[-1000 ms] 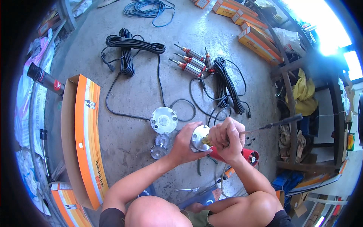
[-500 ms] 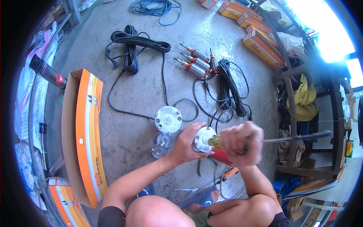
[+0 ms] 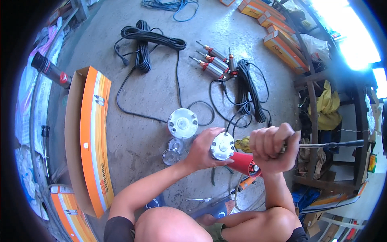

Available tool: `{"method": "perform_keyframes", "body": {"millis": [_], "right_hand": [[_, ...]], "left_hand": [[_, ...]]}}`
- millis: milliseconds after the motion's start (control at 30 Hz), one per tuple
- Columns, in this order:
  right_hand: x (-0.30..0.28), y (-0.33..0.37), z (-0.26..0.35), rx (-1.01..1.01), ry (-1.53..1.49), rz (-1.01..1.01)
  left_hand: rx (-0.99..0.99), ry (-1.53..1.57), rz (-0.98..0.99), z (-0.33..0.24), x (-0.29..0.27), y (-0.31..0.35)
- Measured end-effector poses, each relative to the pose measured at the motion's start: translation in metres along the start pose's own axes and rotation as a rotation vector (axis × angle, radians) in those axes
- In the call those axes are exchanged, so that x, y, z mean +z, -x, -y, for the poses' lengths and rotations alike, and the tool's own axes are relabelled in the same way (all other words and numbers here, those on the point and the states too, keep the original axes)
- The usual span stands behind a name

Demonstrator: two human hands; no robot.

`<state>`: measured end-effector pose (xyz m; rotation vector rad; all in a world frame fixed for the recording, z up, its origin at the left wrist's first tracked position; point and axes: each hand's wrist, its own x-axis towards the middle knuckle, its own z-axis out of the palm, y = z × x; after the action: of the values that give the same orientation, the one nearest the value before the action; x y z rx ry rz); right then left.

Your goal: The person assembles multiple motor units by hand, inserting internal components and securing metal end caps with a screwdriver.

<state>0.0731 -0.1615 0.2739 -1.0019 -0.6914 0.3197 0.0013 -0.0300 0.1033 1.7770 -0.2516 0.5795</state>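
My left hand is curled around the side of a round silver metal cap with holes near its rim. Just right of it, my right hand is closed around a screwdriver. Its yellow handle end points at the cap, with a small gap, and the long shaft with a dark tip sticks out to the right. A red cylinder extends below the cap toward my right forearm; whether they are joined is hidden. Left of the cap, a larger metal disc-shaped top stands near clear round parts.
Coiled black cables and several silver motor-like cylinders lie on the concrete floor. A long orange carton stands at left. Pliers lie near my knees. A dark rack stands at right, with orange boxes beyond.
My right hand has moved right with the screwdriver, drawing the handle end back from the cap. More of the red cylinder shows. My left hand keeps its hold while the view has shifted slightly.
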Motion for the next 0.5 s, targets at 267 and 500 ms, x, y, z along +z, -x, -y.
{"method": "perform_keyframes", "body": {"millis": [267, 500], "right_hand": [[-0.003, 0.012, -0.029, 0.205, 0.169, -0.125], [0.004, 0.023, -0.039, 0.288, 0.381, -0.17]], "left_hand": [[-0.005, 0.002, -0.028, -0.003, 0.001, 0.0], [-0.004, 0.076, -0.047, 0.001, 0.006, 0.001]]}}
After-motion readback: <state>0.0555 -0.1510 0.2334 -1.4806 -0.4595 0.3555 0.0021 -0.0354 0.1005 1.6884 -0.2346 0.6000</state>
